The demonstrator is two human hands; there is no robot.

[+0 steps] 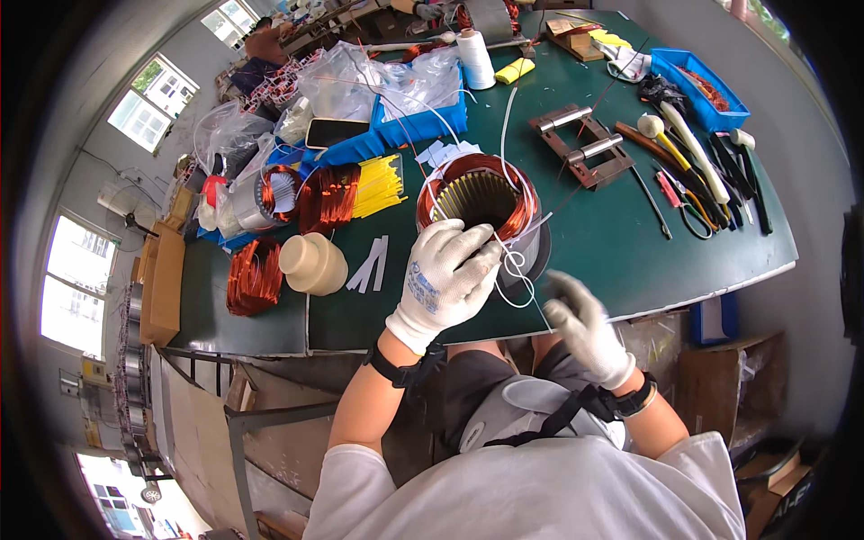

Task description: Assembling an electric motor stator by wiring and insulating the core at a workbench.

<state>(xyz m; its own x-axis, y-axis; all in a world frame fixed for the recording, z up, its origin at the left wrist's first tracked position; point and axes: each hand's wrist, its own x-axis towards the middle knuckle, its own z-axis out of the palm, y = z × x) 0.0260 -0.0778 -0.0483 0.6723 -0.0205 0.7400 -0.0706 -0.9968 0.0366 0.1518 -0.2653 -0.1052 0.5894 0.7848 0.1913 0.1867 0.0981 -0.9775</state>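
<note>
A motor stator (474, 200) stands on the green bench in front of me, its copper windings (520, 214) ringing the upper end. My left hand (447, 279), in a white knit glove, is closed over the stator's near rim. Its fingertips hide that part of the winding. White cord (515, 266) leaves the rim beside those fingers and hangs in loose loops. Over the bench's front edge, right of the stator, is my gloved right hand (583, 328). Motion smears its fingers, and a thin line of cord runs toward it. White sleeving (507, 126) sticks up from the far side.
Left of the stator lie copper coils (255, 277), a cream plastic pot (313, 264), white strips (369, 265) and yellow sticks (378, 186). Behind stand blue bins (421, 126) and a thread cone (475, 59). At right are a metal frame (583, 147), mallets (693, 153) and pliers (696, 220).
</note>
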